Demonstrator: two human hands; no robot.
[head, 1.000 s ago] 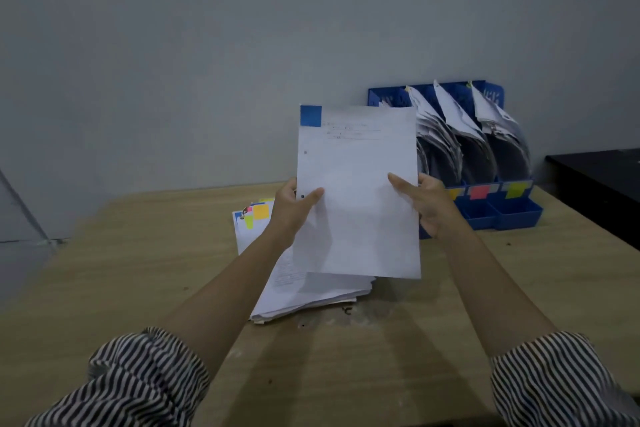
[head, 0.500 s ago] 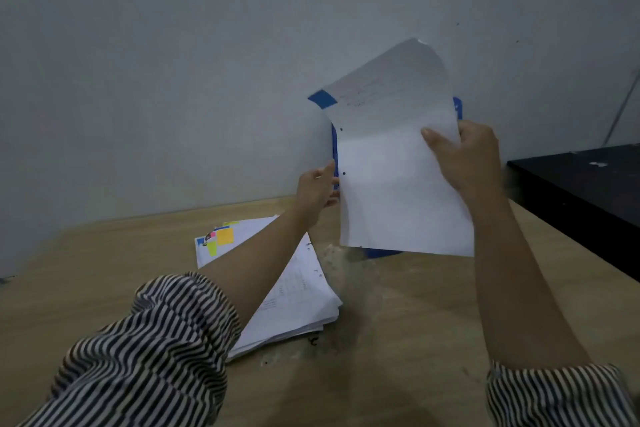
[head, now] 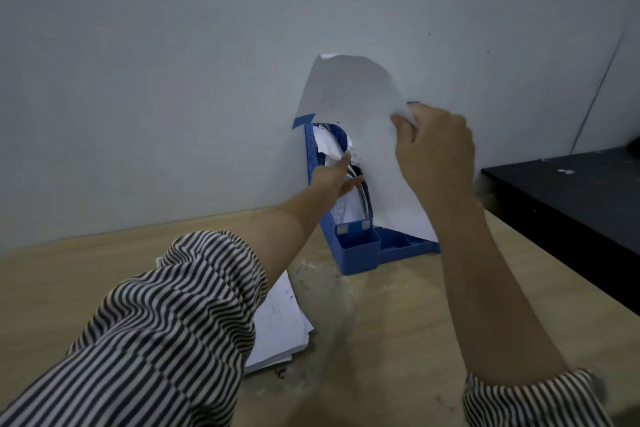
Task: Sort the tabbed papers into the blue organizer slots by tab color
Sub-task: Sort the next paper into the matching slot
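Observation:
A white paper with a blue tab (head: 349, 107) curls over the blue organizer (head: 358, 250) at the wall. My right hand (head: 434, 152) grips the paper's right edge above the organizer. My left hand (head: 334, 178) reaches into the leftmost slot, its straight fingers pressing against the papers standing there. The blue tab (head: 303, 121) sits just above that slot's top left corner. The sheet hides most of the other slots.
A stack of white papers (head: 280, 326) lies on the wooden table (head: 398, 340), partly under my left striped sleeve. A black table (head: 571, 198) stands to the right. The grey wall is directly behind the organizer.
My right hand carried the blue-tabbed paper forward and down over the organizer. My left hand left the sheet and reached into the leftmost slot. The view moved closer.

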